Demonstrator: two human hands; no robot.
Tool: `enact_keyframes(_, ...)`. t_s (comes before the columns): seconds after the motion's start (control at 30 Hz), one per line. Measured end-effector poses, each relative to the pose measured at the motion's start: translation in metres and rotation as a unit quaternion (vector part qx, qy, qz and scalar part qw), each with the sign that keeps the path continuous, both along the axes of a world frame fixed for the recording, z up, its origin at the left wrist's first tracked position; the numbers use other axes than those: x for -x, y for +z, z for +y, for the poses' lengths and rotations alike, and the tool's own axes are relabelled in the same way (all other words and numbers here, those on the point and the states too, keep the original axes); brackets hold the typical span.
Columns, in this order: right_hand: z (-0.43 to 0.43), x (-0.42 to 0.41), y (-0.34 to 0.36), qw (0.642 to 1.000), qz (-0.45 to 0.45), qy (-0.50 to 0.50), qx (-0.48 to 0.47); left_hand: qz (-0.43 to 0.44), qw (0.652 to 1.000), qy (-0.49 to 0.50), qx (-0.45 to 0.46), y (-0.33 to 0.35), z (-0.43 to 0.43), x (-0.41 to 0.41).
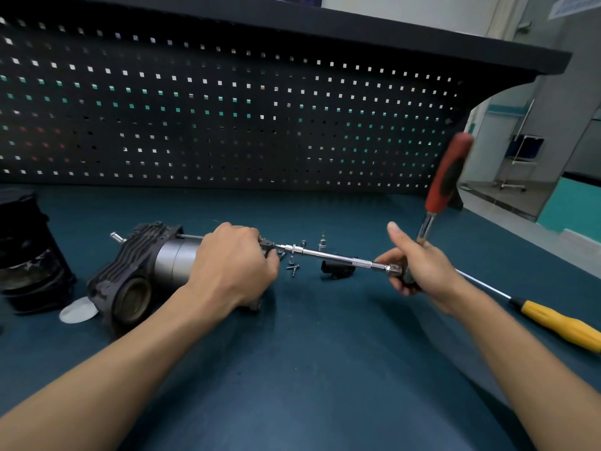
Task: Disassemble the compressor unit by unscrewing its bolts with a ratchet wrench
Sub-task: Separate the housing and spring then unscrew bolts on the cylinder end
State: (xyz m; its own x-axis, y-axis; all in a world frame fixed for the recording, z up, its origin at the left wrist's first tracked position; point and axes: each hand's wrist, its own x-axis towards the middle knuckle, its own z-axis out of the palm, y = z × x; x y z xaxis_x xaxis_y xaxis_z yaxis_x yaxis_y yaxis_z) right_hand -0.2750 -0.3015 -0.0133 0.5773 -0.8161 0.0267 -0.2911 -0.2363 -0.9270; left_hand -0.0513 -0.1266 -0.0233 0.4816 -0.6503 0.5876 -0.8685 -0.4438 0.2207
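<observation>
Your left hand (234, 265) is curled over the right end of the compressor (146, 271), fingers wrapped down around it, pinning it to the bench (309, 369). The compressor lies on its side left of centre. Its dark finned head points left and toward you, its smooth grey barrel runs right under your palm, and a short metal stub sticks out at the far left.

Your right hand (419, 268) is closed around the head of the ratchet wrench (447, 177), thumb raised. The red-and-black handle stands up and leans right, blurred. From the head a shiny extension bar (338, 257) runs left, nearly level, and its tip meets the compressor's end just beside your left fingertips.

Under the bar a few loose screws (294, 268) lie on the bench, with a small bit (322, 244) standing upright just behind them and a black clip (336, 270) near your right hand. A screwdriver (562, 325) with a yellow handle lies at the right, its thin shaft passing behind your right wrist.

At the far left stands a black canister (29, 252), and a white disc (78, 310) lies flat against the compressor's near corner. A dark pegboard (227, 109) backs the bench. No marking on the tools or compressor can be read, and the sign (572, 4) at top right is too blurred to read.
</observation>
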Motion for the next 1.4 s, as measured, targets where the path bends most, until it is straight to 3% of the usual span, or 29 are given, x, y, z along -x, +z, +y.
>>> enact_keyframes(0.3, 0.003, 0.003, 0.010, 0.967, 0.022, 0.056, -0.248, 0.004, 1.000, -0.002, -0.007, 0.001, 0.001, 0.001)
enact_keyframes(0.47, 0.000, 0.003, 0.009, 0.932, -0.033, 0.057, -0.356, 0.000, 1.000, 0.000, -0.005, 0.001, 0.000, 0.001)
enact_keyframes(0.53, 0.000, 0.002, 0.006, 0.931, -0.045, 0.053, -0.359, 0.003, 1.000, 0.001, -0.002, 0.000, 0.001, 0.001)
enact_keyframes(0.63, -0.002, 0.002, 0.002, 0.957, -0.074, 0.056, -0.276, 0.004, 1.000, 0.000, 0.001, 0.001, 0.001, 0.001)
enact_keyframes(0.77, -0.004, 0.011, 0.002, 0.995, -0.043, 0.092, -0.008, 0.007, 1.000, -0.004, -0.002, 0.001, 0.004, 0.002)
enact_keyframes(0.93, -0.012, 0.015, -0.007, 0.963, 0.096, 0.114, 0.223, 0.018, 0.999, -0.010, -0.031, 0.004, 0.006, 0.004)
enact_keyframes(1.0, -0.013, 0.011, -0.012, 0.955, 0.101, 0.102, 0.259, 0.019, 0.998, -0.006, -0.055, 0.005, 0.006, 0.003)
enact_keyframes(1.1, -0.010, 0.007, -0.014, 0.954, 0.009, 0.074, 0.292, 0.009, 0.996, 0.005, -0.088, 0.007, 0.006, 0.001)
enact_keyframes(1.2, -0.009, 0.006, -0.015, 0.934, -0.016, 0.067, 0.350, 0.007, 0.996, 0.012, -0.084, 0.006, 0.005, 0.000)
enact_keyframes(1.4, -0.007, 0.004, -0.013, 0.977, -0.014, 0.067, 0.200, 0.009, 1.000, 0.008, -0.023, 0.002, 0.002, 0.000)
